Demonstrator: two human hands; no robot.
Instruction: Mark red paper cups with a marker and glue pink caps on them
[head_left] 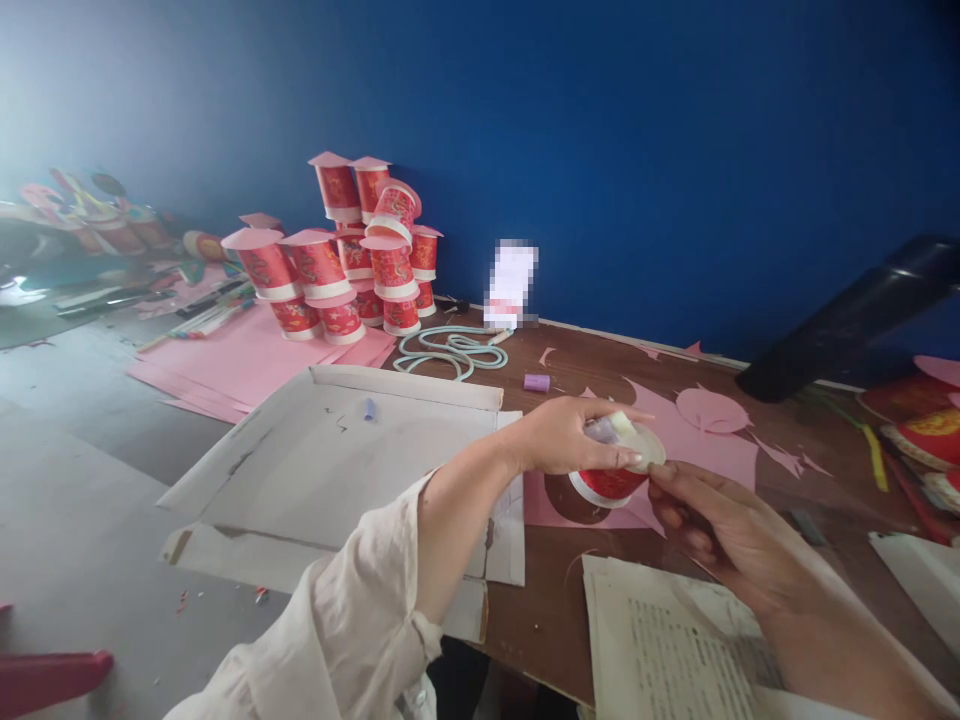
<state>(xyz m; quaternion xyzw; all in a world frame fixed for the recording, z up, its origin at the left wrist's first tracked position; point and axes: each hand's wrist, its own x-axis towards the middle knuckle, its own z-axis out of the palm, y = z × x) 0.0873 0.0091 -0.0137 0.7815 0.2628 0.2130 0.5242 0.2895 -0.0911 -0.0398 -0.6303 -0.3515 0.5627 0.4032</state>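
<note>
Over pink paper (712,462), left hand (562,436) holds glue stick (601,430), right hand (724,520) pinches red cup (611,487); likely gluing, next needing even coverage.

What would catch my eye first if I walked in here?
Probably the stack of red cups, left of centre before the blue wall. Then, right of centre, the left hand holding a pale round thing by a red cup, the right hand at its edge.
</note>
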